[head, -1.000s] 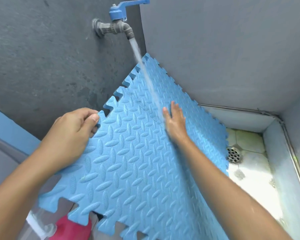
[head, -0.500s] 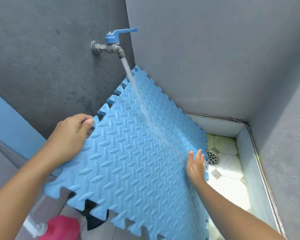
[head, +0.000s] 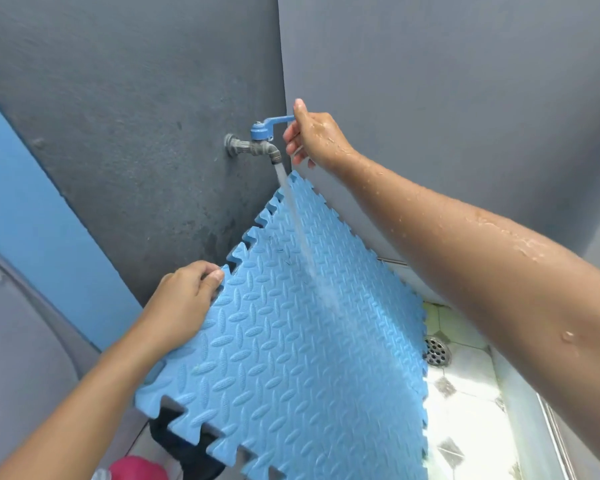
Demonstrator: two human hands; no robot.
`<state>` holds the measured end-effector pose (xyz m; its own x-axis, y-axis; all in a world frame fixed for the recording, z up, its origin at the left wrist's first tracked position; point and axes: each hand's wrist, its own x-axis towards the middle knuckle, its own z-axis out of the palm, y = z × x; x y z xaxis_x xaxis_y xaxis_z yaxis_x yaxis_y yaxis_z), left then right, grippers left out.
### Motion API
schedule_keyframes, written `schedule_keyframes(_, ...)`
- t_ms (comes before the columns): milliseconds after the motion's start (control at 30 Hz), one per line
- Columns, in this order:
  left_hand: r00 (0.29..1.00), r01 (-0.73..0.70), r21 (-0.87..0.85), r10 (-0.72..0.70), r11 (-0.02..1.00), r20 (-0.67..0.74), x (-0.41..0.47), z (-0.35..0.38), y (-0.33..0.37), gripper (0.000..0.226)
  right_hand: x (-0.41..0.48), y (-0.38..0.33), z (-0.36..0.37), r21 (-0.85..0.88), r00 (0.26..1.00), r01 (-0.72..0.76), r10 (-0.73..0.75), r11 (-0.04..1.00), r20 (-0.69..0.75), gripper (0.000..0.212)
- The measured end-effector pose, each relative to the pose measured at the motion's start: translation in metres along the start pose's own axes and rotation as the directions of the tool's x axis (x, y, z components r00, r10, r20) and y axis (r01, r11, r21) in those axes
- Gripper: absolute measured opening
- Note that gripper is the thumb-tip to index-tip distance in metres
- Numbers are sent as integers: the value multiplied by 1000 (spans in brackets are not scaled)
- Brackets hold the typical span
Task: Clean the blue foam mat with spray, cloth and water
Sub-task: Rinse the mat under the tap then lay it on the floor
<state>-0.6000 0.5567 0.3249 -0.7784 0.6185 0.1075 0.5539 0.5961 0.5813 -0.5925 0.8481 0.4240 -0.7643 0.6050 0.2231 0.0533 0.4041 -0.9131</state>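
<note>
The blue foam mat, ridged and with jigsaw edges, stands tilted against the grey wall corner. My left hand grips its upper left edge. A wall tap with a blue lever pours a stream of water onto the mat's upper part. My right hand, wet, is raised to the tap with its fingers on the end of the blue lever. No cloth is clearly seen; a pink-capped bottle shows at the bottom edge.
A white tiled floor with a round metal drain lies right of the mat, bounded by a low ledge. Something dark lies under the mat's lower edge. Grey walls meet in a corner behind the tap.
My right hand left the mat's lower right edge and rose to the tap's blue lever. The left hand kept its hold on the mat. Water still runs.
</note>
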Motion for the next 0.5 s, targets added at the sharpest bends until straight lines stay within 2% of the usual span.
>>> schedule_keyframes(167,1000,-7,-22,7,1000,7,2,2,-4,23,12,-5,3,-55,997,25,-29,998,-74,61)
schedule_keyframes(300,1000,-11,-52,12,999,20,3,2,-6,23,19,-7,5,-16,994,26,-28,1000,-109,53)
schedule_keyframes(500,999,-21,-91,24,996,26,4,1,-8,21,43,-10,18,-25,1000,-13,12,1000,-4,48)
